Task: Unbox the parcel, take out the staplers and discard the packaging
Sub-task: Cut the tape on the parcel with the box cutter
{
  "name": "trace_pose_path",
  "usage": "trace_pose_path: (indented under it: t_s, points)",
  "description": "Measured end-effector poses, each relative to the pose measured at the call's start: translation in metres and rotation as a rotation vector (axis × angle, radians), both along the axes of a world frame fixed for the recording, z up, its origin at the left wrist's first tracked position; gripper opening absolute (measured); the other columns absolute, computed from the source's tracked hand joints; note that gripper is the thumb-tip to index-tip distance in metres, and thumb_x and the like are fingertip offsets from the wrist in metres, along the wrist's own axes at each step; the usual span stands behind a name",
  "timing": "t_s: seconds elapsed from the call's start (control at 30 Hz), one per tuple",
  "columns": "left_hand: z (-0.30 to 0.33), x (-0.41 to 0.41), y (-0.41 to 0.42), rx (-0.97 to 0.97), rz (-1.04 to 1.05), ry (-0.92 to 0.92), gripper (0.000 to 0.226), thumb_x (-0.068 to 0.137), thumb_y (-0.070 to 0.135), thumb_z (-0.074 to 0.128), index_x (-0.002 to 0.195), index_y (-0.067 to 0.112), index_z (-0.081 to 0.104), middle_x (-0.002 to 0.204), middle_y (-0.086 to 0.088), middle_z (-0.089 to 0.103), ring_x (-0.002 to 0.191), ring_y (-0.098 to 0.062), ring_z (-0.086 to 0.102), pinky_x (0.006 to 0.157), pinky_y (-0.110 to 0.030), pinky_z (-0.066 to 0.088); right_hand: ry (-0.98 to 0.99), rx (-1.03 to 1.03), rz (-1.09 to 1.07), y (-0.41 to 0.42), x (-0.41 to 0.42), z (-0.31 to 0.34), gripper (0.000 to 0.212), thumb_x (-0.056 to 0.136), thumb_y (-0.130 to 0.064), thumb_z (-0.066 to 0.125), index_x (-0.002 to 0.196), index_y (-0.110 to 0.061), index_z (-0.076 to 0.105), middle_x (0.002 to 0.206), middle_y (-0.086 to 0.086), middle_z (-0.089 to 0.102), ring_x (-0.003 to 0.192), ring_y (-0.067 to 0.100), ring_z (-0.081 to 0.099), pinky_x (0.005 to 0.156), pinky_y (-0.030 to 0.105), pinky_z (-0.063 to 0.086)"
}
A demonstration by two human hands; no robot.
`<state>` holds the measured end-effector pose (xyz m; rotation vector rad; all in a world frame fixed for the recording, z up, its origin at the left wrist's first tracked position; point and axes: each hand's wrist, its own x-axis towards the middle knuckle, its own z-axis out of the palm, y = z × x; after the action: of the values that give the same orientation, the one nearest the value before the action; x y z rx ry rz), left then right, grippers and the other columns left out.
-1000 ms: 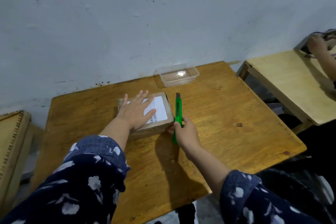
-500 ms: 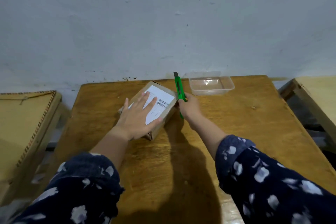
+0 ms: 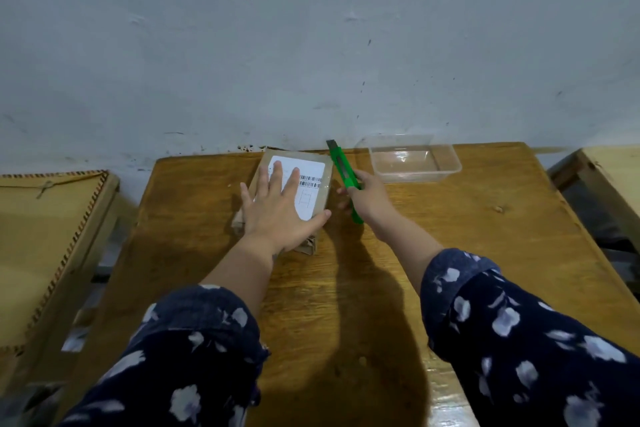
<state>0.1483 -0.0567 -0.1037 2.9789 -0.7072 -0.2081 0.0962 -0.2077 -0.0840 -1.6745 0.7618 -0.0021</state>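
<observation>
A small brown cardboard parcel (image 3: 311, 173) with a white barcode label lies near the far edge of the wooden table (image 3: 433, 253). My left hand (image 3: 277, 208) lies flat on top of the parcel, fingers spread, pressing it down. My right hand (image 3: 369, 198) grips a green utility knife (image 3: 341, 166) just right of the parcel. The knife's blade end points up and away, level with the parcel's far right corner. The parcel is sealed, and its contents are hidden.
A clear plastic container (image 3: 415, 158) stands at the table's far edge, right of the knife. A grey wall rises just behind. A lower wooden table (image 3: 45, 236) stands on the left, another table (image 3: 613, 177) on the right.
The parcel has turned and slid toward the wall under my left hand. My right hand has followed with the knife along the parcel's right side. My view has swung left.
</observation>
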Motion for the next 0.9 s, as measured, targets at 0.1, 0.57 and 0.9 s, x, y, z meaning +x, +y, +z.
trace_pose_path:
  t_s: [0.1, 0.57, 0.9]
  points:
    - [-0.001, 0.001, -0.002, 0.001, 0.012, 0.008, 0.102, 0.073, 0.088, 0.025, 0.152, 0.031, -0.004, 0.161, -0.003, -0.015, 0.145, -0.028, -0.02, 0.112, -0.06, -0.009, -0.008, 0.081, -0.033, 0.002, -0.019, 0.0, 0.054, 0.098, -0.007, 0.042, 0.147, -0.027, 0.028, 0.103, 0.007, 0.065, 0.066, 0.013, 0.059, 0.057, 0.024, 0.051]
    - [-0.004, 0.001, -0.001, -0.034, -0.008, -0.035, 0.095, 0.079, 0.079, 0.031, 0.153, 0.026, 0.002, 0.162, -0.006, -0.008, 0.146, -0.032, -0.015, 0.113, -0.059, 0.004, -0.122, 0.24, -0.081, 0.016, -0.053, 0.003, 0.048, 0.1, -0.013, 0.042, 0.146, -0.025, 0.034, 0.078, 0.002, 0.055, 0.055, 0.01, 0.046, 0.051, 0.025, 0.049]
    - [-0.006, 0.001, 0.0, -0.044, -0.005, -0.061, 0.094, 0.078, 0.079, 0.028, 0.153, 0.026, 0.005, 0.162, -0.006, -0.004, 0.146, -0.032, -0.01, 0.114, -0.059, 0.009, -0.12, 0.194, -0.088, 0.019, -0.058, 0.007, 0.046, 0.1, -0.013, 0.041, 0.144, -0.027, 0.037, 0.078, 0.001, 0.055, 0.055, 0.009, 0.046, 0.049, 0.023, 0.046]
